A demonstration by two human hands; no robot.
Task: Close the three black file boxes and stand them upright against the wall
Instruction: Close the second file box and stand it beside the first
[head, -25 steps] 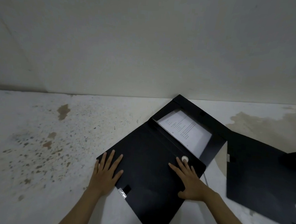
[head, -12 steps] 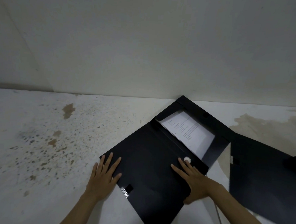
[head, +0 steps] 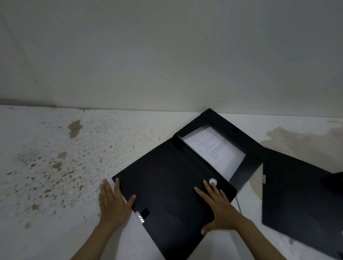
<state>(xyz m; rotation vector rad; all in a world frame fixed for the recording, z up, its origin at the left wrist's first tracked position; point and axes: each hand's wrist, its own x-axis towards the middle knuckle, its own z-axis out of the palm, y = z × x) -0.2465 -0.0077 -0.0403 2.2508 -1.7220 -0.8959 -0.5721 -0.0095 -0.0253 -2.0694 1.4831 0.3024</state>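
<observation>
Right hand (head: 220, 209) lies flat on the box (head: 168, 181), fingers spread. Left hand (head: 113, 202), fingers straight, meets its eight-o'clock edge.

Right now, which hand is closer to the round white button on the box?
Right. The right hand lies flat on the box, its fingers right at the button. The left hand is at the box's left corner, well away from the button.

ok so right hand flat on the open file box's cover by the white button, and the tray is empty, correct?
Not empty: the head view shows a printed white sheet lying in the open tray of the file box. The rest holds: the right hand lies flat on the cover, fingertips at the white button.
</observation>
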